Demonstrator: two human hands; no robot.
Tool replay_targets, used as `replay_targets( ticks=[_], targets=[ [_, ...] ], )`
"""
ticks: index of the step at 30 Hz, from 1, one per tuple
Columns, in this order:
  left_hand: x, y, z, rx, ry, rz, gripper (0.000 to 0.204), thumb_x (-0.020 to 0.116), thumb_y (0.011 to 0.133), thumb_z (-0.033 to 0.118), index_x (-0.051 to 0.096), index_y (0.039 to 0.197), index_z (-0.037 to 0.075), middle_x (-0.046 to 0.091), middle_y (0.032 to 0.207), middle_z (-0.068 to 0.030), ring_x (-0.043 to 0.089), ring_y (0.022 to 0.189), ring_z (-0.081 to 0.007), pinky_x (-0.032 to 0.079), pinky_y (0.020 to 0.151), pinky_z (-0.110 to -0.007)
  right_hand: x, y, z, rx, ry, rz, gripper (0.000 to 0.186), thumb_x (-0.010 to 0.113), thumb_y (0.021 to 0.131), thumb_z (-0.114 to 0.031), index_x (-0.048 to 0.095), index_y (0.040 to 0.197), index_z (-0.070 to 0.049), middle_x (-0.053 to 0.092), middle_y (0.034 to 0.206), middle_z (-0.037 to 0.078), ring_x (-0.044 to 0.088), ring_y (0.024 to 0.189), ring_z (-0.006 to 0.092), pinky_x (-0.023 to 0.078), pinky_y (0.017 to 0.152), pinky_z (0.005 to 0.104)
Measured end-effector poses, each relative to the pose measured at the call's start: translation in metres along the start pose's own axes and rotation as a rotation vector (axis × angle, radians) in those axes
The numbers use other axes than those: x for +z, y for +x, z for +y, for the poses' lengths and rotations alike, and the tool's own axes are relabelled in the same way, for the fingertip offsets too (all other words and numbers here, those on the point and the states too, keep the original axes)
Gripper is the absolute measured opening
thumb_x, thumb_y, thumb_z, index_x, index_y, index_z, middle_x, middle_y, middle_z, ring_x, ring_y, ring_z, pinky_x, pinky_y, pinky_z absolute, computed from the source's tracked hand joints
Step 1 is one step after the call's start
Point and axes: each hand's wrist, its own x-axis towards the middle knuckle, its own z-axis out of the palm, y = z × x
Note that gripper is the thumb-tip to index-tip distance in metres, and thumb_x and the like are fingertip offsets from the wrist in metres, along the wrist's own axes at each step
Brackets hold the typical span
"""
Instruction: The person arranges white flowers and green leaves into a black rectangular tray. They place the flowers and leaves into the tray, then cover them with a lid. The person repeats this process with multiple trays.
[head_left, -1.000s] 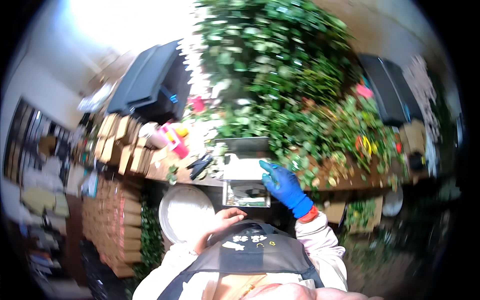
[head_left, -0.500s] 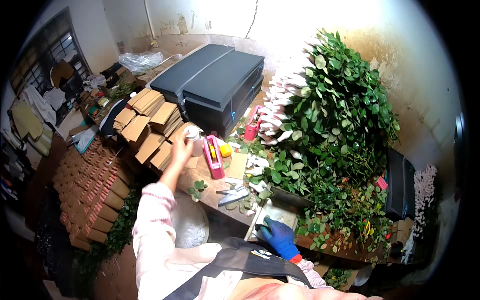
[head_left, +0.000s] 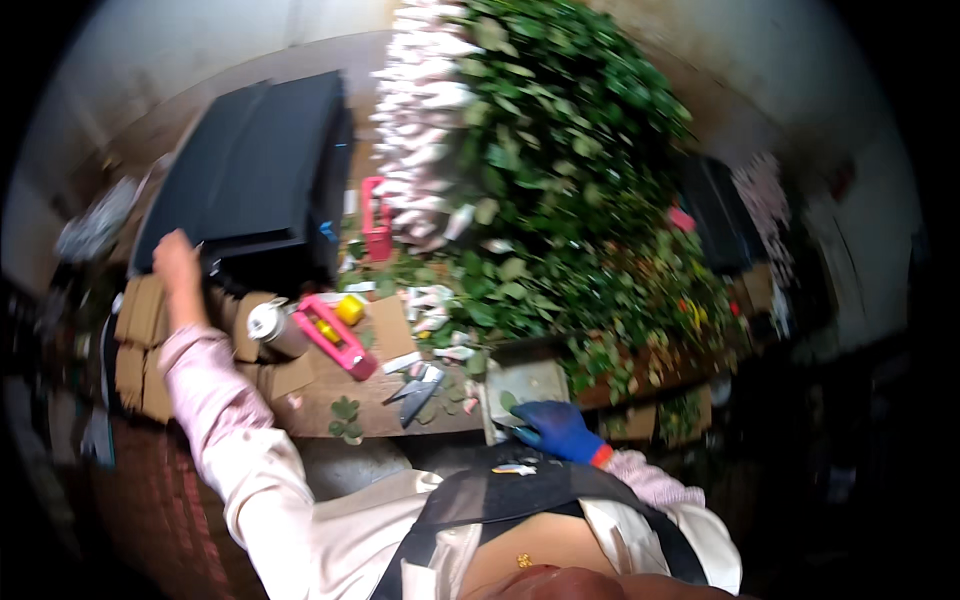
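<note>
Grip unclear on both: left hand (head_left: pixel 176 262) reaches the black bin (head_left: pixel 250 170); gloved right hand (head_left: pixel 556 428) touches an upright tray (head_left: pixel 528 385).

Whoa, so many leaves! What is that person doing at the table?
A person stands at a wooden workbench heaped with leafy green stems. Their bare left hand stretches far out to the edge of a big black crate, above some stacked cardboard. Their right hand, in a blue glove, rests at the near edge by a small metal tray. Scissors, a pink tool and a white can lie untouched between the hands.
</note>
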Motion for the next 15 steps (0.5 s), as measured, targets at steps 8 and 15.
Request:
replay_targets(
  ticks=[8,15],
  targets=[
    [-0.131,0.019,0.050,0.365,-0.353,0.253,0.024,0.062,0.096,0.023,0.057,0.087,0.002,0.061,0.083,-0.0144,0.059,0.071,-0.0358,0.048,0.064,-0.041,-0.038,0.017,0.007,-0.021,0.698,-0.182,0.045,0.063,0.093,-0.037,0.061,0.132,-0.016,0.068,0.115,0.018,0.066,0.104,0.0362,0.051,0.093,0.0424],
    [-0.261,-0.213,0.293,0.508,-1.388,-0.002,0.028,0.068,0.079,-0.006,0.046,0.091,0.006,0.043,0.084,-0.0024,0.044,0.070,-0.0098,0.036,0.056,-0.024,-0.112,0.083,-0.015,-0.325,0.335,0.745,0.098,0.073,0.081,-0.052,0.028,0.155,-0.007,0.036,0.154,0.019,0.036,0.141,0.0363,0.028,0.118,0.0465]
  ],
)
